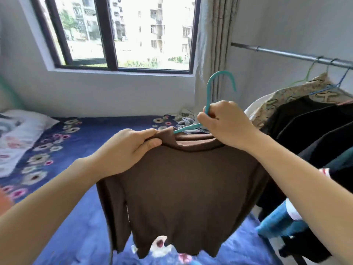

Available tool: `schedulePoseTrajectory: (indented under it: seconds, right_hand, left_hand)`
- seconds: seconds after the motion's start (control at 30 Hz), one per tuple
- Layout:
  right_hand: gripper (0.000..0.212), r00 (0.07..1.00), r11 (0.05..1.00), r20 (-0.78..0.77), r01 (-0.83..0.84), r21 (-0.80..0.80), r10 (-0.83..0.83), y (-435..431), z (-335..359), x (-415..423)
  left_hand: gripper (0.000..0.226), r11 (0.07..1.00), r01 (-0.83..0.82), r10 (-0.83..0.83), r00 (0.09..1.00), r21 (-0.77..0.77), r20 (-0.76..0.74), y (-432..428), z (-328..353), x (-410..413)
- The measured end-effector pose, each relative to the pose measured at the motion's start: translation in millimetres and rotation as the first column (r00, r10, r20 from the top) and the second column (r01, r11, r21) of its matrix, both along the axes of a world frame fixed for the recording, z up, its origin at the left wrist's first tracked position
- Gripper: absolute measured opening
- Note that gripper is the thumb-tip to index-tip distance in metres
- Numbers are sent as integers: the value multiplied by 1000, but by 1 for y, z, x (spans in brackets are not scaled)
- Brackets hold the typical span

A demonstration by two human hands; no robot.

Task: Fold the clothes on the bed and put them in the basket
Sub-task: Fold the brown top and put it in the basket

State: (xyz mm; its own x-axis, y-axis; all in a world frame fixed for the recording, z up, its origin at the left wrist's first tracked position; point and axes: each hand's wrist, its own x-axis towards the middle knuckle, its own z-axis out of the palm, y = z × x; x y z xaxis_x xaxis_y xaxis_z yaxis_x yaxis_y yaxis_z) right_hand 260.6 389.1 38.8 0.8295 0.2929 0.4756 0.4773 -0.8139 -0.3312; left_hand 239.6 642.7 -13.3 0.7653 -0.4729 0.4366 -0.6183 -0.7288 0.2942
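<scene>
- Brown knit top (183, 184) hangs in the air over the bed (82, 142), its collar pinched between thumb and fingers of the left hand (126, 148).
- Right hand (229, 123) grips the neck of a teal hanger (212, 88); one arm of it shows out of the collar.
- Behind: floral blue bedcover, pillow (21, 134), window (118, 33).
- Right: dark clothes (309, 121) on a metal rail (292, 54).

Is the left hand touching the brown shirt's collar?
Touching. The head view shows the left hand pinching the brown shirt at its collar, with no gap between them.
</scene>
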Motion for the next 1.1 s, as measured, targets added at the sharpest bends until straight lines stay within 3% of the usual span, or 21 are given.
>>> schedulePoseTrajectory:
  seconds: [0.2,0.53,0.6,0.63,0.7,0.73,0.8,0.87,0.93,1.1]
  right_hand:
    - [42,996,994,-54,-69,88,74,79,-13,43]
    - [38,963,942,-252,-4,335,94,131,-64,117]
    - [38,953,868,-298,105,486,51,133,-71,128]
    - [36,937,770,-347,185,611,49,130,-74,133]
    - [29,845,529,-479,301,793,238,130,-81,148]
    - [29,776,492,-520,318,811,355,135,-84,152]
    - [35,706,679,-603,236,695,371,150,-93,162]
    - [41,771,840,-589,136,526,244,168,-95,170]
    - [44,802,864,-563,127,487,199,177,-94,186]
    - [39,655,755,-655,193,627,376,161,-92,217]
  left_hand:
    - [48,991,-125,115,980,48,165,126,-1,2]
    - [36,928,-280,324,932,-247,163,225,-45,9]
    - [33,907,-324,365,924,-270,118,231,-56,12]
    - [38,897,-340,379,921,-283,92,232,-64,12]
    - [47,867,-384,410,912,-318,18,230,-78,20]
    - [48,857,-399,415,909,-326,-22,225,-82,26]
    - [40,849,-416,405,909,-326,-104,209,-87,47]
    - [33,836,-439,400,898,-327,-183,187,-92,72]
    - [28,818,-478,395,872,-321,-290,166,-103,94]
    - [34,770,-613,474,735,-178,-485,134,-155,138]
